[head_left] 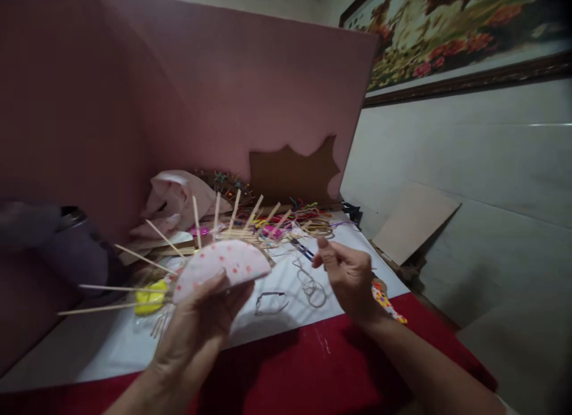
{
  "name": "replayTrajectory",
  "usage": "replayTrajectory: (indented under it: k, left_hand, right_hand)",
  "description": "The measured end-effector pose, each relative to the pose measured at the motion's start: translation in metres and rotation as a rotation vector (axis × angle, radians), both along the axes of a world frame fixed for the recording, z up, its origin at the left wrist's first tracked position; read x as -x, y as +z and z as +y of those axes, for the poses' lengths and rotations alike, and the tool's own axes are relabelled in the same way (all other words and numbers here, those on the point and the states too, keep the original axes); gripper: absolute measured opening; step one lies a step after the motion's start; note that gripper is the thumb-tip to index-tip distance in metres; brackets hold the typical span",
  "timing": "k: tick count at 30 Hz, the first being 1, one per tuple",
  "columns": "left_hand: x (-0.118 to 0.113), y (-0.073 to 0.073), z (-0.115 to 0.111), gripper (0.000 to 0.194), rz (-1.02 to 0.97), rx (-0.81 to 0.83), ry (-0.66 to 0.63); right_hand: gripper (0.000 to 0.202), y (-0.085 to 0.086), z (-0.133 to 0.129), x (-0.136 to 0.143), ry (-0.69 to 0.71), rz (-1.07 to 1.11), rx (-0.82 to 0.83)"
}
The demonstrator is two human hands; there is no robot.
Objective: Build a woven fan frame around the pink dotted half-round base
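Between the thumb and fingers of my left hand [203, 320] is a half-round piece covered in pale pink fabric with red dots [227, 263]. Several thin wooden sticks [217, 211] fan out from its curved edge. My right hand [346, 272] is raised over the right side of the table, its fingers closed in a pinch. Anything held in that pinch is too small to make out. Just left of it lies a dark blue-handled hand tool [302, 248], with a loose loop of cord [314, 291] below. A thin bent item with a dark tip [271, 303] lies near my left hand.
Red cloth [286, 367] covers the table's near edge, white cloth [263, 325] behind it. Coloured strands [308, 211], a yellow packet [151, 297] and crumpled pink fabric [176, 197] lie around. A purple container [83, 248] stands left. Brown cardboard [292, 171] leans against the pink panel [250, 81].
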State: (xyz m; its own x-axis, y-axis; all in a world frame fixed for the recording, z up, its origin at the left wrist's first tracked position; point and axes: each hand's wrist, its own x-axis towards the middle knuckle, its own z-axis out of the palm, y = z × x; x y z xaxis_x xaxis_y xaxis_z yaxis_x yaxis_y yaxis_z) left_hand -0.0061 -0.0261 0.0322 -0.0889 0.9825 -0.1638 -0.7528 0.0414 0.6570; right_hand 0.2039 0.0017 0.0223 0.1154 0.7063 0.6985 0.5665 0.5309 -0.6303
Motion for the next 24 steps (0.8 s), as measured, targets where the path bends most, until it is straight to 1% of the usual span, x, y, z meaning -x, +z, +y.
replayTrajectory:
  k: [2, 4, 6, 8, 10, 12, 16, 19, 21, 23, 24]
  left_hand:
    - [-0.006, -0.016, -0.018, 0.019, -0.017, 0.231, -0.023]
    - [-0.012, -0.032, -0.032, 0.011, -0.057, 0.370, -0.010]
    - [-0.015, -0.042, -0.041, 0.010, -0.079, 0.426, 0.008]
    - [-0.017, -0.047, -0.045, 0.010, -0.084, 0.437, 0.028]
    - [-0.018, -0.048, -0.045, 0.010, -0.085, 0.434, 0.039]
    - [-0.020, -0.048, -0.044, 0.010, -0.088, 0.442, 0.039]
    - [-0.022, -0.046, -0.039, 0.009, -0.114, 0.473, 0.034]
    - [-0.019, -0.041, -0.039, 0.013, -0.160, 0.438, 0.039]
    - [-0.016, -0.037, -0.046, 0.024, -0.158, 0.457, -0.004]
    - [-0.013, -0.034, -0.057, 0.034, -0.089, 0.550, -0.109]
    - [-0.012, -0.034, -0.063, 0.036, -0.022, 0.594, -0.169]
  right_hand:
    - [0.041, 0.000, -0.009, -0.008, -0.011, -0.045, -0.037]
    - [0.040, -0.005, -0.017, -0.015, -0.019, -0.088, -0.047]
    - [0.039, -0.013, -0.022, -0.021, -0.012, -0.101, -0.047]
    - [0.037, -0.022, -0.024, -0.026, -0.001, -0.100, -0.041]
    - [0.037, -0.029, -0.026, -0.031, -0.008, -0.098, -0.032]
    - [0.036, -0.032, -0.027, -0.035, -0.021, -0.096, -0.022]
    - [0.036, -0.031, -0.030, -0.044, -0.034, -0.101, -0.025]
    - [0.036, -0.031, -0.033, -0.049, -0.049, -0.130, -0.035]
    - [0.037, -0.033, -0.036, -0.053, -0.058, -0.164, -0.031]
    - [0.037, -0.035, -0.038, -0.057, -0.055, -0.219, -0.017]
    - [0.038, -0.035, -0.039, -0.059, -0.056, -0.256, -0.011]
